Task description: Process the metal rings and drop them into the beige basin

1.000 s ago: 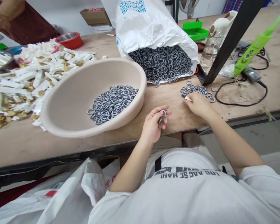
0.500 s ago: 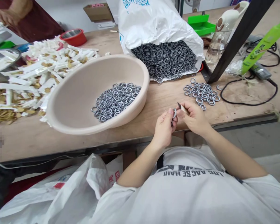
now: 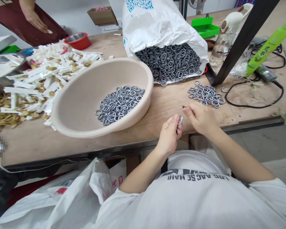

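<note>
My left hand (image 3: 169, 132) pinches a grey ring (image 3: 180, 120) between thumb and fingers, just over the table's front edge. To its right my right hand (image 3: 201, 117) is closed around a small pointed blade; only its dark tip (image 3: 183, 107) shows past the thumb, and the rest is hidden in the fingers. The two hands are slightly apart. Behind my right hand lies a loose pile of grey rings (image 3: 206, 94). A large beige basin (image 3: 73, 89) stands tilted left of my hands, with a heap of grey rings (image 3: 120, 103) inside.
A white sack (image 3: 154, 25) spills more rings behind the basin. A dark metal post (image 3: 243, 44) rises at right, near a glass jug (image 3: 220, 47) and a black cable (image 3: 252, 105). White and tan pieces (image 3: 43, 73) cover the left; a co-worker's hand (image 3: 37, 20) is beyond.
My hands have moved apart, the right turning so that most of the blade is hidden. The left keeps its ring, slightly lower. The co-worker's hand has moved right.
</note>
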Demonstrator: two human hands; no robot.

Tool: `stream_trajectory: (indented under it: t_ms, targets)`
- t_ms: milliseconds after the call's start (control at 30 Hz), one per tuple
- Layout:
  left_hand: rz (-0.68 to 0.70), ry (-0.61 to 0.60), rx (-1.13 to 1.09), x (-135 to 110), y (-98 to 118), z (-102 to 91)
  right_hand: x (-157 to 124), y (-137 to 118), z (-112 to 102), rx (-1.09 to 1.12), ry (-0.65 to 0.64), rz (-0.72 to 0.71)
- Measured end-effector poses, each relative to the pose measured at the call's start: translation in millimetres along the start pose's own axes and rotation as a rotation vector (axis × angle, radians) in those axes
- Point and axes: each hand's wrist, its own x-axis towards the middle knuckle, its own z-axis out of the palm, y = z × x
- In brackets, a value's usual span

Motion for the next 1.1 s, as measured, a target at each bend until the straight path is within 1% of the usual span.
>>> stream_trajectory:
  t_ms: [67,133,200,267,367,467,533,567,667,700,733,833,900,1000,1100]
  targets:
    - [0.003,-0.007,-0.006,-0.3,1.3,-0.9,1.6,1.1,-3.0,0.058,0.027,0.015]
    - [0.031,0.039,-0.020,1.3,3.0,-2.1,-0.6,-5.1,-6.4,0.076,-0.023,-0.060]
    - [0.056,0.096,-0.035,3.5,3.8,-2.8,-5.0,-14.4,-8.6,0.023,-0.092,-0.151]
    - [0.069,0.125,-0.047,5.1,3.4,-2.9,-9.0,-21.8,-8.7,-0.048,-0.130,-0.198]
    - [0.087,0.128,-0.053,6.1,1.1,-2.8,-12.4,-26.4,-6.4,-0.099,-0.136,-0.208]
    - [0.090,0.113,-0.050,5.8,-1.8,-3.3,-13.7,-25.0,-1.8,-0.090,-0.120,-0.200]
    - [0.086,0.093,-0.036,4.1,-4.4,-3.6,-11.9,-18.6,2.2,-0.054,-0.103,-0.161]
    - [0.080,0.079,-0.022,2.8,-5.8,-3.6,-9.4,-12.7,4.2,-0.029,-0.078,-0.113]
    - [0.046,0.033,0.007,-1.1,-8.8,-4.2,7.0,16.3,7.6,-0.014,0.052,0.121]
    - [0.043,0.022,0.002,-1.4,-8.5,-5.0,15.1,27.9,8.0,-0.054,0.080,0.187]
    - [0.047,0.017,-0.007,-0.8,-7.3,-6.4,23.8,39.4,8.2,-0.115,0.070,0.220]
    - [0.076,0.023,-0.020,5.5,1.3,-13.8,50.4,66.8,9.9,-0.181,0.019,0.223]
    - [0.082,0.031,-0.010,11.8,9.0,-21.1,65.0,77.1,12.3,-0.181,-0.006,0.211]
    - [0.068,0.042,-0.014,20.8,18.1,-32.4,78.0,81.4,13.6,-0.144,-0.033,0.204]
    - [0.019,0.049,-0.089,26.5,20.2,-38.5,76.3,71.3,9.5,-0.038,-0.096,0.194]
